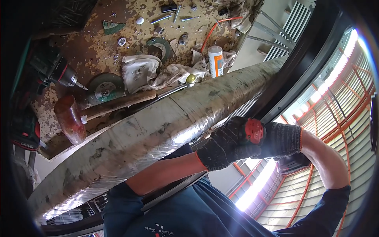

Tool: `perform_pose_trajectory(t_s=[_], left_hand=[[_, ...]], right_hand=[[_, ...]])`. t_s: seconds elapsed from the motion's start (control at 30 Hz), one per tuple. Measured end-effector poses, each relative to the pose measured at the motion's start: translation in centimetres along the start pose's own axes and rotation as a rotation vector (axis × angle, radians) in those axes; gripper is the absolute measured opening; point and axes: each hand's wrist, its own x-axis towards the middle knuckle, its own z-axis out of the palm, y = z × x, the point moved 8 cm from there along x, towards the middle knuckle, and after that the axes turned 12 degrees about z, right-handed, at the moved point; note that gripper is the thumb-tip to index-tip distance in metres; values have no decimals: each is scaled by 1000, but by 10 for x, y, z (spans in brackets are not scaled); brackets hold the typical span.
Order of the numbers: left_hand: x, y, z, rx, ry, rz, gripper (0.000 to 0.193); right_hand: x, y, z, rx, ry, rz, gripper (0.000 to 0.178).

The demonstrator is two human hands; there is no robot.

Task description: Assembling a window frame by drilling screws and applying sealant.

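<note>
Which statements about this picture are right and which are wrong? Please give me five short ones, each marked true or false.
1. The left hand and the right hand both wear dark knitted gloves. True.
2. The red-ended thing lies beside the drill. False: the red-ended thing shows between the two gloved hands.
3. The mallet has a wooden handle. True.
4. The cartridge is plain green. False: the cartridge is white and orange.
5. The drill is to the left of the cartridge in the picture. True.
</note>
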Motion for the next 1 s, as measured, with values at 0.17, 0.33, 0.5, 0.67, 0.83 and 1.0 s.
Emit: perform_pose_trajectory(t_s=[0.17,0.33,0.5,0.67,0.83,1.0], left_hand=[[-1,-3,-4,91,-34,-45,68],[2,6,-2,183,-64,81,68],[0,-2,0,-43,-26,-135,69],[-2,-3,0,-15,-28,-102,67],[3,9,-5,256,-37,80,62],[5,11,-2,157,-49,52,61]], right_hand=[[-1,-4,-4,-51,-29,119,22],[-11,-13,-1,-377,391,-335,20],[-4,-2,-2,-213,312,-297,24],[-2,5,2,-265,294,-246,23],[0,-2,-4,-151,198,-170,22],[-3,-4,-2,-112,216,-323,27]])
